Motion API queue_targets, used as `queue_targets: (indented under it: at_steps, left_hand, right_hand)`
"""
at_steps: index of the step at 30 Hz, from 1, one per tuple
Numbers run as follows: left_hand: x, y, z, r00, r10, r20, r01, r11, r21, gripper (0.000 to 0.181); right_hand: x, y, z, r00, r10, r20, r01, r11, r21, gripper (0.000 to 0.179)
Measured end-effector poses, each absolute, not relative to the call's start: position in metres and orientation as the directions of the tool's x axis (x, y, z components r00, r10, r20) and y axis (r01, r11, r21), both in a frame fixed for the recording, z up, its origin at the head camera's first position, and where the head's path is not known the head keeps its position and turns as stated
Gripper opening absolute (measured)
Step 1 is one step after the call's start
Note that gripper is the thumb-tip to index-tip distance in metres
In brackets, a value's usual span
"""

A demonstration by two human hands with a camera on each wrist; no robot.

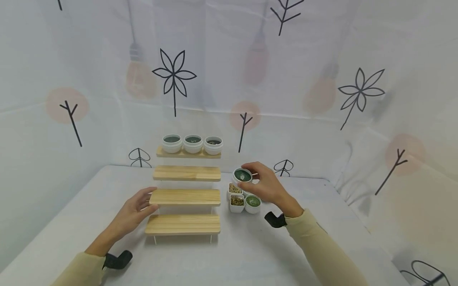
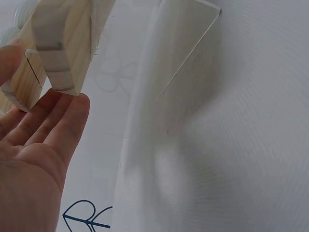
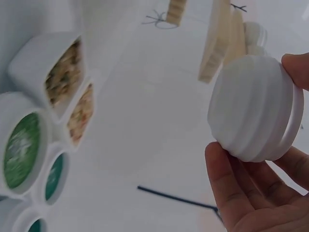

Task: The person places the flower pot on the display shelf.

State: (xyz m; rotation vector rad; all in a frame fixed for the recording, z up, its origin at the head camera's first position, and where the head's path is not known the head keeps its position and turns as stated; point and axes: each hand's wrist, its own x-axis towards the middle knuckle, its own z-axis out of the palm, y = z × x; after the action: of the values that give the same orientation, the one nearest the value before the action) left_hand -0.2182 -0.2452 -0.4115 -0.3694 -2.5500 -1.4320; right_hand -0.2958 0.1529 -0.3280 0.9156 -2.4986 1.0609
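Observation:
My right hand (image 1: 266, 184) holds a small white ribbed bowl (image 3: 256, 108) between thumb and fingers, above the other containers. Its dark green top with a pale mark (image 1: 242, 175) shows in the head view. At the left end of a stepped wooden rack (image 1: 184, 197), my left hand (image 1: 130, 210) grips the second board from the bottom, thumb and fingers on opposite sides of it. In the left wrist view, the left fingertips (image 2: 79, 101) are right at the board's corner. Three white bowls (image 1: 193, 143) with dark tops stand in a row on the highest board.
Right of the rack, square white cups (image 1: 237, 203) with grainy brown contents stand close to a round bowl (image 1: 253, 202) with a green top. More green-topped bowls (image 3: 54, 176) show in the right wrist view. A patterned white cloth (image 1: 297, 99) hangs behind the white table (image 1: 179, 264).

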Motion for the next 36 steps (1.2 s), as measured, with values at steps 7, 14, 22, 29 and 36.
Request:
queue_targets:
  at_steps: [7,14,22,29,36]
  left_hand:
    - [-0.219,-0.245,-0.411,-0.950,0.119,0.289,0.309,0.502,0.808,0.063]
    - [-0.219,-0.245,-0.410,-0.947,0.132,0.293,0.319,0.501,0.805,0.063]
    - [-0.217,-0.244,-0.411,-0.948,0.125,0.293,0.316,0.500,0.807,0.063]
    - [-0.214,-0.243,-0.412,-0.945,0.125,0.301,0.322,0.499,0.804,0.063]
    - [-0.213,-0.242,-0.413,-0.950,0.117,0.291,0.309,0.504,0.807,0.063]
  right_hand:
    - [-0.297,0.122,-0.316,-0.706,-0.495,0.506,-0.706,0.445,-0.551,0.050]
    - [-0.302,0.093,-0.309,-0.663,-0.527,0.532,-0.745,0.397,-0.536,0.048]
    - [-0.308,0.059,-0.300,-0.630,-0.555,0.544,-0.766,0.329,-0.552,0.041]
    - [-0.309,0.031,-0.295,-0.631,-0.564,0.533,-0.755,0.286,-0.590,0.040]
    - [-0.313,0.008,-0.298,-0.619,-0.573,0.537,-0.765,0.284,-0.578,0.049]
